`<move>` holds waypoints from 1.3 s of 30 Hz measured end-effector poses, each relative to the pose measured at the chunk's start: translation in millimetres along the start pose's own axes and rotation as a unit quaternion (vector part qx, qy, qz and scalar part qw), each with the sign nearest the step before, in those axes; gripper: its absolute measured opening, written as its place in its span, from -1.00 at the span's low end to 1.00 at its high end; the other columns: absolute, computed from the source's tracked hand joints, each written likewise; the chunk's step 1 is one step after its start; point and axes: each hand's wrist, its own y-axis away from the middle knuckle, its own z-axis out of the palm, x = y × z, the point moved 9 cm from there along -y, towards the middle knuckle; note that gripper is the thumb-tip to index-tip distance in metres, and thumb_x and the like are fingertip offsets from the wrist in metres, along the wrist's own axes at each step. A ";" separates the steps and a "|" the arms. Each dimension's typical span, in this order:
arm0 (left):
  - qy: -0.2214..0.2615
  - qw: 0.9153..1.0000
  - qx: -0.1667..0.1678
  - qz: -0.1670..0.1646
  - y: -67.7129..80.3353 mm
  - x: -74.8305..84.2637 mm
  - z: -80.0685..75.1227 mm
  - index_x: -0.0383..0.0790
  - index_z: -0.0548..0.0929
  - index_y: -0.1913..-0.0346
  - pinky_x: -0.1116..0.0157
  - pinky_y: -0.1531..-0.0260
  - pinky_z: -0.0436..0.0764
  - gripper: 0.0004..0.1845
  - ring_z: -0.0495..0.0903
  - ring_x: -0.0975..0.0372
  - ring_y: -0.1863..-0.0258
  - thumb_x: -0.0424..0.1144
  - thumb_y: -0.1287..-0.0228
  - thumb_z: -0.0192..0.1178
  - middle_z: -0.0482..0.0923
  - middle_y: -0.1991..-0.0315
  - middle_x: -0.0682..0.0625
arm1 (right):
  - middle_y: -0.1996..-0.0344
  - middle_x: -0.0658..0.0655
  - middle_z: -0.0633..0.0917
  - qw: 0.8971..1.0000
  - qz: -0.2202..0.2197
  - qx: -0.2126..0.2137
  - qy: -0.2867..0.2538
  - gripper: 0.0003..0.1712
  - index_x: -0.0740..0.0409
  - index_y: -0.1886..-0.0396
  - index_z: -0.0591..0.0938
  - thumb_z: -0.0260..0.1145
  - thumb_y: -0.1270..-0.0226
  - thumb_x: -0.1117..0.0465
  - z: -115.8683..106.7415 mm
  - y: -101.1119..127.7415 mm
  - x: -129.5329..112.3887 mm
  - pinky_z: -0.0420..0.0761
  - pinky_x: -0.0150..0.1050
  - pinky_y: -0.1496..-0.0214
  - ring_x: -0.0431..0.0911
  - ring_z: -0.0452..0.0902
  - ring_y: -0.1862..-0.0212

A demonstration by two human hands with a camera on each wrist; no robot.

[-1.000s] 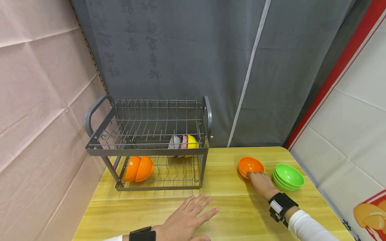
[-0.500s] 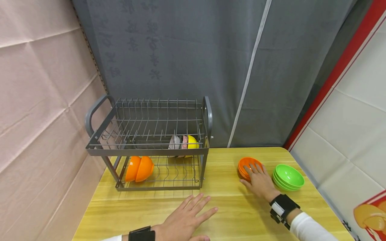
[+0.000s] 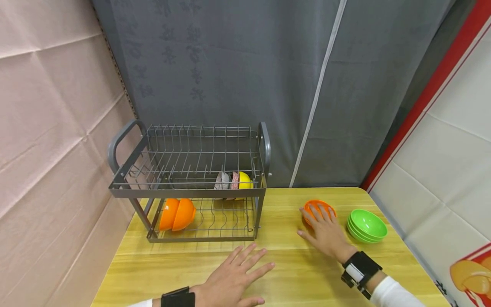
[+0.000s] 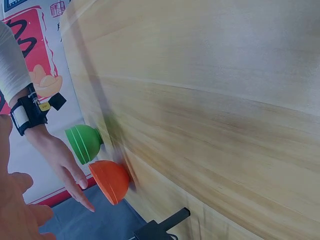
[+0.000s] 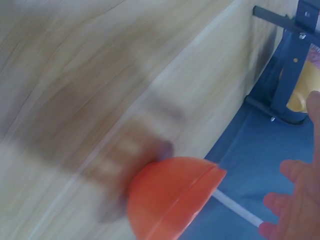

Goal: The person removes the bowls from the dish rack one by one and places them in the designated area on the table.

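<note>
Noted right hand [image 3: 326,234] spread, fingers apart, hovering above the orange bowl stack [image 4: 109,181]. Saw a clear gap below the fingers in both wrist views; found nothing pinched.

A second ago, saw the same hand with fingers bunched at the near rim of that stack; half a second ago, fanned out over it. Since then, logged only a slight drift leftward. Saw no clear shift of the stack: recorded upright on the surface [image 3: 291,260], right of the rack [image 3: 188,194] and just beside the green bowl stack [image 3: 368,224].

Read the change as a release: contact given up, no bowl in transit, orange stack left to stand unaided. Judged the work as paused between grips, with the orange stack nearest to the right hand.

Found left hand [image 3: 232,277] spread too, palm down in front of the rack, holding nothing; barely moved across the pictures. Could not tell whether resting on the surface or just above.

In the rack, counted two tilted orange bowls [image 3: 182,215] at the lower left; toward the right, a yellow bowl [image 3: 245,181] beside patterned bowls [image 3: 222,181], partly hidden by wires.
</note>
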 end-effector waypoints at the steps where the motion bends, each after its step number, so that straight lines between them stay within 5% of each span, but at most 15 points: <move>1: -0.003 1.000 0.001 -0.002 0.5 -0.9 -0.2 0.15 0.13 -0.61 -0.05 -0.41 0.42 -0.27 0.17 0.01 -0.58 0.37 -0.51 -0.27 0.10 -0.62 -0.04 | -0.50 0.32 0.37 1.000 -0.001 0.000 0.001 -0.13 -0.04 -0.53 0.37 0.22 -0.36 -0.36 -0.3 0.0 -2.2 0.00 0.41 -0.55 0.36 0.09 -0.56; 23: 0.000 0.999 0.001 -0.046 10.3 -21.9 -7.0 0.15 0.16 -0.60 -0.06 -0.39 0.45 -0.25 0.21 -0.02 -0.57 0.40 -0.48 -0.24 0.11 -0.61 -0.10 | -0.57 0.18 0.28 0.998 -0.064 0.020 -0.017 -0.11 -0.13 -0.54 0.35 0.21 -0.33 -0.41 -22.7 12.2 -67.5 -0.07 0.31 -0.62 0.31 0.10 -0.58; 33: 0.029 0.997 -0.012 -0.077 16.0 -33.9 -10.0 0.19 0.12 -0.61 -0.13 -0.37 0.44 -0.25 0.19 -0.03 -0.58 0.40 -0.48 -0.23 0.11 -0.62 -0.11 | -0.58 0.16 0.26 0.993 -0.114 0.025 0.001 -0.07 -0.15 -0.58 0.26 0.08 -0.36 -0.49 -34.9 21.9 -101.5 -0.58 -0.15 -0.64 0.27 0.15 -0.57; 39: 0.024 0.996 -0.015 -0.086 19.4 -37.6 -9.4 0.23 0.06 -0.62 -0.12 -0.39 0.43 -0.24 0.21 -0.04 -0.57 0.41 -0.48 -0.23 0.10 -0.62 -0.11 | -0.58 0.13 0.24 0.990 -0.140 0.025 0.002 -0.05 -0.17 -0.59 0.24 0.09 -0.34 -0.50 -40.4 27.8 -118.1 -0.68 -0.22 -0.60 0.24 0.18 -0.57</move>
